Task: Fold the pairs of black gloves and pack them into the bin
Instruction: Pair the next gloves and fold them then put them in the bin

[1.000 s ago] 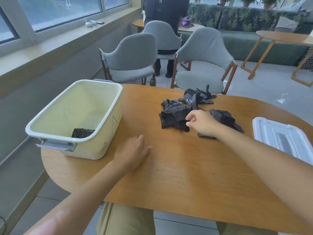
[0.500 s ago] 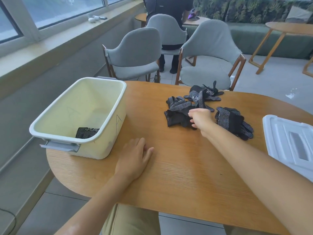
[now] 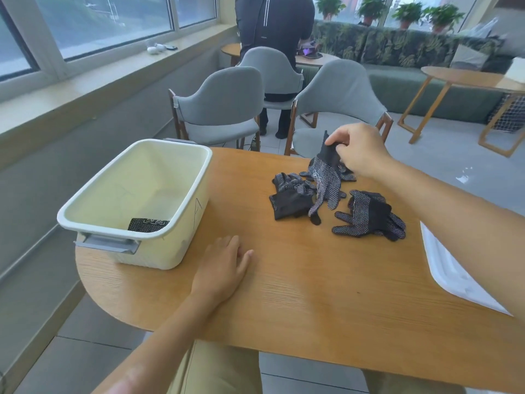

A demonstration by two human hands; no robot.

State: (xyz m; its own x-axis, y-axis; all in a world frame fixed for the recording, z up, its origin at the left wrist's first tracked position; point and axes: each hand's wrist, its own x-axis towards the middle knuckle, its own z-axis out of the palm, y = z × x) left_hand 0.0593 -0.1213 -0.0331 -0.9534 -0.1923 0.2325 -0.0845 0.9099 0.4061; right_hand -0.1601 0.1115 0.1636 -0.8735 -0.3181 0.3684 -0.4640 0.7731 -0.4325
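Black dotted glove (image 3: pixel 326 177): my right hand (image 3: pixel 359 150) pinches it by the cuff, lifted over the far side of the desk; its fingers trail down onto the heap.
Right grip: thumb and fingertips closed on that cuff.
Left grip: my left hand (image 3: pixel 223 268) lies flat and slack on the oval wooden desk (image 3: pixel 312 294), holding nothing, just beside the bin's near corner.
Cream plastic bin (image 3: pixel 196 211): on the desk's left end; one folded black glove bundle (image 3: pixel 147 224) sits inside at its near wall.
Loose black gloves (image 3: pixel 294 196): a heap right of the bin, under the lifted glove.
Second loose pair (image 3: pixel 369 216): further right of the bin.
Step, as I judge it: picking out a glove for the next pair.
Next move: I'd find its mate, stack, fold, then carry left to the bin.
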